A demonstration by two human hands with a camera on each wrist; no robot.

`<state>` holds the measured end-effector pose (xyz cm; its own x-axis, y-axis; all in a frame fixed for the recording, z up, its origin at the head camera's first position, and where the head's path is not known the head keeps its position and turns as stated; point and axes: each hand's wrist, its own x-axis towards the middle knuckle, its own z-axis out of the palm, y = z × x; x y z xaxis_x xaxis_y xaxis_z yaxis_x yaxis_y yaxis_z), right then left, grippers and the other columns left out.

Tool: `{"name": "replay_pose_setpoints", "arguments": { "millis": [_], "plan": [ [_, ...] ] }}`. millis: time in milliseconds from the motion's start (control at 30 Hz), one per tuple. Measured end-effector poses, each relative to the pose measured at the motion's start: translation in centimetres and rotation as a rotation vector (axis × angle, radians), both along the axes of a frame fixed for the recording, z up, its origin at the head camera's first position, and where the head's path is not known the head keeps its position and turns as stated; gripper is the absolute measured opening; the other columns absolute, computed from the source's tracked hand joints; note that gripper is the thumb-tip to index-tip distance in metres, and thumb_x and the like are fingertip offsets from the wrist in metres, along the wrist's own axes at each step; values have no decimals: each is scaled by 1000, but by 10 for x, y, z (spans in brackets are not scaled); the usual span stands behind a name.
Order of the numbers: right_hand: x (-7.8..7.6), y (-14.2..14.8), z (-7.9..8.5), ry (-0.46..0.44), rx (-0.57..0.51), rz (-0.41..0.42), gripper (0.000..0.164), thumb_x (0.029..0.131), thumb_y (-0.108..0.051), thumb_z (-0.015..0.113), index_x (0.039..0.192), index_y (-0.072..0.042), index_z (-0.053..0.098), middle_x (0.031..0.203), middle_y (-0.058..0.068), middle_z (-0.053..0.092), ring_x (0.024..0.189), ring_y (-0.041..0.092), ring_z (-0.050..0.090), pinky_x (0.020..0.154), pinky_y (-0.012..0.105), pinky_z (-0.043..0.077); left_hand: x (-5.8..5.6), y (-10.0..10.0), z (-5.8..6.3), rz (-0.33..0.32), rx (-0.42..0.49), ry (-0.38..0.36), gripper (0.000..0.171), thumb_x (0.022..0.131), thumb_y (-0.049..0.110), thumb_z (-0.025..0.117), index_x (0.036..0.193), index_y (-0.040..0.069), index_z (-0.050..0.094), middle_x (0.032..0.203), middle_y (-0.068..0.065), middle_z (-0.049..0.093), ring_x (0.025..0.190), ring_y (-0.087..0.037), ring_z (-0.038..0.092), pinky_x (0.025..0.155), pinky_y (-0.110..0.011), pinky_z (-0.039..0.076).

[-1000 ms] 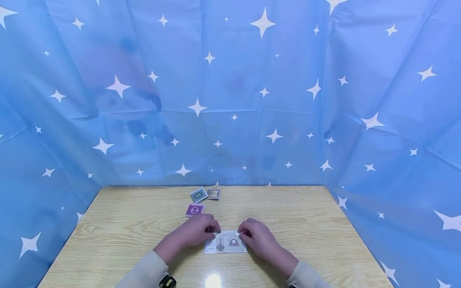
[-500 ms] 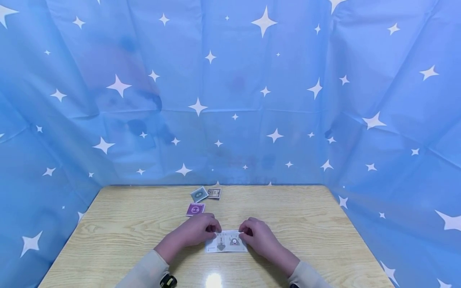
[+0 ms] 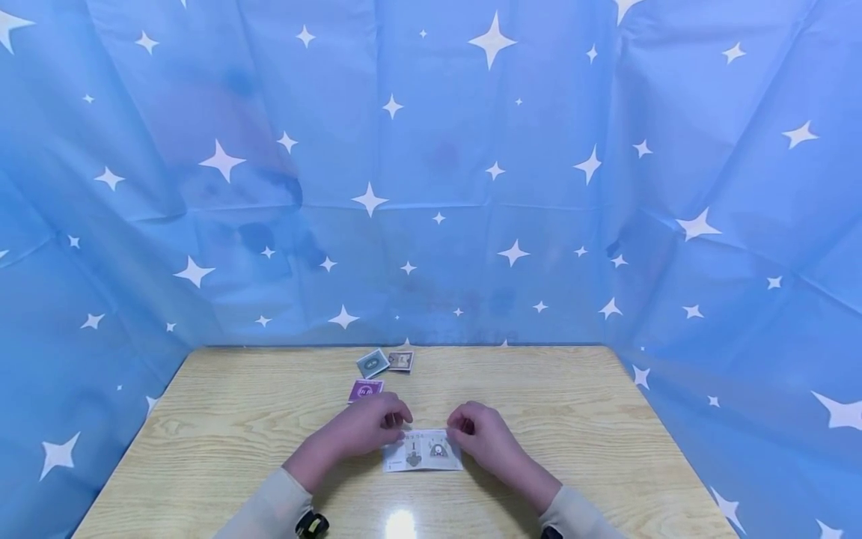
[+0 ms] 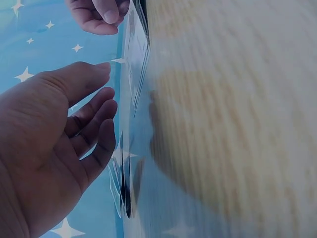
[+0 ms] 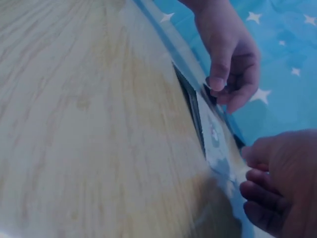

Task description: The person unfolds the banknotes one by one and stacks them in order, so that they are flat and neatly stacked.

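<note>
A small white printed booklet lies spread on the table in front of me, with a fold down its middle and grey pictures on its pages. Seen edge-on in the left wrist view, the booklet shows several thin layers. My left hand hovers by its upper left corner, thumb and fingers apart with nothing between them, as the left wrist view of that hand confirms. At the upper right corner is my right hand; its fingers are loosely bent and hold nothing. Whether they touch the paper is unclear.
Just beyond my left hand lies a purple booklet, partly covered by that hand. Farther back are a teal booklet and a brown-grey booklet, side by side. A blue star-patterned curtain surrounds the wooden table.
Both hands have eased back from the white booklet's top edge, the left hand up and slightly left, the right hand slightly up. The booklets stay in place.
</note>
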<state>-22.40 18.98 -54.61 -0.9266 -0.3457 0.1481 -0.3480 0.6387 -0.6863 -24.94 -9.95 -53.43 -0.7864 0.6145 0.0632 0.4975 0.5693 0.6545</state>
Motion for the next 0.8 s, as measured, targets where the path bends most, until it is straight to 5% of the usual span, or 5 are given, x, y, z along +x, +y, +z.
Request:
{"name": "replay_pose_setpoints", "arguments": {
  "millis": [333,800],
  "plan": [
    [-7,-8,8,11,-85,9,12,96,-4,83,97,-13,76,86,-7,65,76,7,60,69,26,55,-3,-15,-3,20,69,29,21,100,22,83,120,15,78,105,10,70,96,-6,65,90,-32,61],
    [-27,-32,10,-40,-52,4,5,103,-15,80,104,-16,75,91,-7,65,80,10,61,70,27,54,-13,-45,-3,171,140,108,17,99,17,84,114,11,79,110,3,72,100,-13,70,91,-37,63]
  ]
}}
